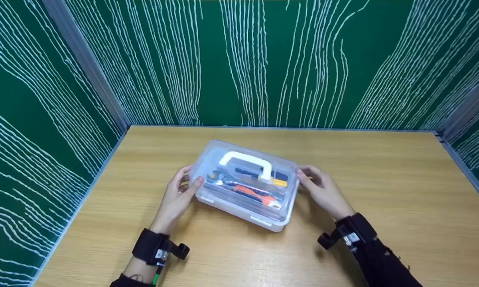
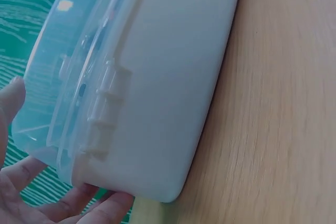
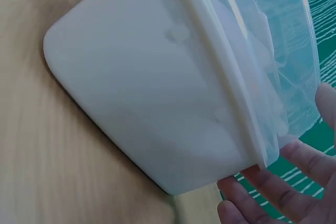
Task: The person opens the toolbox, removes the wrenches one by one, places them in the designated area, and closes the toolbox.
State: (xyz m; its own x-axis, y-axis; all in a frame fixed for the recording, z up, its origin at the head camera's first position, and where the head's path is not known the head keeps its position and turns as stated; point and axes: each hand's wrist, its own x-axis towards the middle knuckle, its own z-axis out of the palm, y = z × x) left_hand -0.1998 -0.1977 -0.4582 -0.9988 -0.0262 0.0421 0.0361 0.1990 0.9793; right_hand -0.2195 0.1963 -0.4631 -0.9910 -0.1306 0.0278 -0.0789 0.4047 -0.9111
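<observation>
A toolbox (image 1: 239, 207) with a clear lid and a pale base sits at a slant on the wooden table. A white carrying handle (image 1: 247, 157) crosses its top, and tools show through the lid, among them an orange-handled one (image 1: 255, 195) and a yellow-and-black one (image 1: 277, 182). My left hand (image 1: 179, 197) grips the box's left end, thumb over the lid edge and fingers along the end wall. At the opposite end my right hand (image 1: 323, 189) holds the upper right corner between thumb and fingers. Both wrist views show the pale base (image 2: 163, 77) close up, its lid closed.
Green walls with wavy white lines (image 1: 247, 59) enclose the table (image 1: 403, 191) at the back and sides, framed by grey posts (image 1: 87, 59). Each wrist carries a black strap with a small camera (image 1: 180, 251).
</observation>
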